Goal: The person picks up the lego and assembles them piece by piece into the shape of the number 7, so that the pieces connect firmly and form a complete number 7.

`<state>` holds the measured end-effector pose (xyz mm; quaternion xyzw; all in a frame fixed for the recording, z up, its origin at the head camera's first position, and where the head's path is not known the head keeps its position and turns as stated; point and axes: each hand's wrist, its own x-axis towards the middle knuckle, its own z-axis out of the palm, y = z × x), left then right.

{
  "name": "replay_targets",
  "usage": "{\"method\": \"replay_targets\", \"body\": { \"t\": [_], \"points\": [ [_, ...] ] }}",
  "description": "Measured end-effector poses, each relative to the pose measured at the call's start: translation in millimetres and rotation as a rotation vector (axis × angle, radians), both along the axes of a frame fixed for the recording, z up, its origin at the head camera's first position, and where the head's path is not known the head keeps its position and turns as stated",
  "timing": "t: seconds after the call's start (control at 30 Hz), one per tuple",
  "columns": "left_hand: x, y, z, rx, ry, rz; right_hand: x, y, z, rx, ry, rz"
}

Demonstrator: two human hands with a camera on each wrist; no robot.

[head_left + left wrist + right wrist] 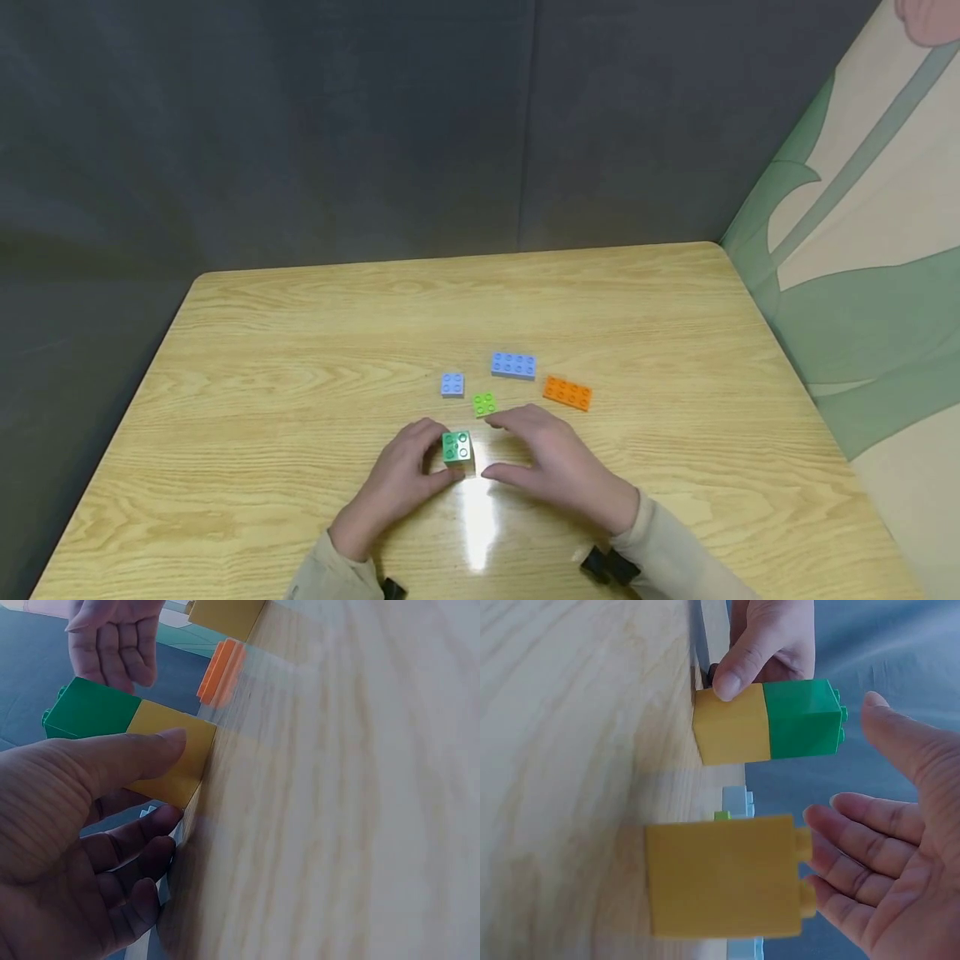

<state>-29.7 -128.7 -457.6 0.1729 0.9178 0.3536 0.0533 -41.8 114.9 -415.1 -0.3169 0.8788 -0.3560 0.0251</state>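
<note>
A green toy building brick (456,447) sits on top of a yellow brick (171,750), making a small upright stack on the table. My left hand (402,473) holds the stack at its yellow lower part, the thumb on the near side and fingers behind. To the right of the stack is my right hand (558,465), its fingers spread and thumb apart, holding nothing. Just beyond its fingertips lies a lime green brick (485,404). Another yellow brick (724,877) stands on the table close to the right wrist, large in the right wrist view.
Farther back on the wooden table (300,342) lie a small blue brick (452,384), a longer blue brick (513,365) and an orange brick (567,393). A dark curtain (337,133) hangs behind the table, and a patterned cloth (885,333) is on the right.
</note>
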Motion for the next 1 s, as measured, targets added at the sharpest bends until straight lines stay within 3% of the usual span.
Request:
{"method": "replay_targets", "body": {
  "t": [0.33,1.0],
  "points": [
    [-0.7,0.2,1.9,0.003,-0.033,0.010,2.9,11,-6.4,-0.014,0.044,-0.026],
    [0.1,0.5,0.6,0.005,-0.033,0.011,10.1,30,-13.1,-0.023,0.019,-0.072]
  ]
}}
